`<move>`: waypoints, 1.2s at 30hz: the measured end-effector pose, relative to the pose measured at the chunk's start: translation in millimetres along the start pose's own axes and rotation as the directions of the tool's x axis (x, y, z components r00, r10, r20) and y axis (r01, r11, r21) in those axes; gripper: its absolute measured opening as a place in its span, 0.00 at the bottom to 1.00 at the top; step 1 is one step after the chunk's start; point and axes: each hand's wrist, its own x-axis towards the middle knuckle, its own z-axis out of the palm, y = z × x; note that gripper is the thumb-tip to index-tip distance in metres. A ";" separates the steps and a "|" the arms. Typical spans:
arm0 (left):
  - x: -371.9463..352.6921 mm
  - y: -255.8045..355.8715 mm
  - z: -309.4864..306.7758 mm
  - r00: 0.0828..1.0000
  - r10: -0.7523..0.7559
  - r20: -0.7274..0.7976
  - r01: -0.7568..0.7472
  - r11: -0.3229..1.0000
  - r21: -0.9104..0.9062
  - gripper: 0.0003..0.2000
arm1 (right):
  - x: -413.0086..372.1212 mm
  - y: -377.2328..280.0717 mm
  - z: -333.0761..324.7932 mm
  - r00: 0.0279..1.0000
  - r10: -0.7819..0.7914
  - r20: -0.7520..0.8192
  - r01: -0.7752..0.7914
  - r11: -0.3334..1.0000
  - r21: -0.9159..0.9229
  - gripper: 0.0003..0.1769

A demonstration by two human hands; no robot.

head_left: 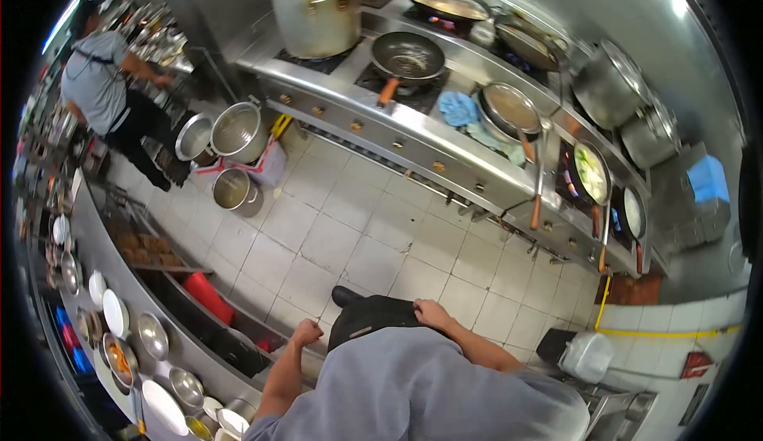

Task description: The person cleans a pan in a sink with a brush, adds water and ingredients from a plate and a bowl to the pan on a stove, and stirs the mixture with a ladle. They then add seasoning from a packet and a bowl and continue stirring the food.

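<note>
Cloth (375, 315) between hands, longest side to side in view. Right hand (431, 314) nearer, at cloth's right edge; left hand (306, 332) just off cloth's left. Both curled narrow; can't tell if holding anything.

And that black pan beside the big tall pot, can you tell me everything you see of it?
The black pan is round and wide, with sloping sides and pale, shiny marks inside. It looks like metal. Its orange-brown handle, maybe wood, points toward the front of the stove. It sits right way up on a front burner with no flame showing. Nobody is touching it.
</note>
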 end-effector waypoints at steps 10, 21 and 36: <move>17.3 90.9 44.6 0.988 0.036 -0.152 -0.042 0.999 -0.035 0.21 | -167.2 85.2 -15.0 0.937 0.122 -0.327 -0.078 0.986 0.146 0.11; 63.2 278.7 158.2 0.899 0.437 0.016 -0.388 0.779 0.492 0.08 | -240.7 100.1 -23.1 0.625 0.411 -0.664 0.013 0.845 0.535 0.05; 160.3 255.3 132.0 0.591 0.453 0.667 -0.766 0.056 0.641 0.13 | -236.3 154.1 24.3 0.739 0.643 0.201 -0.470 0.279 0.838 0.34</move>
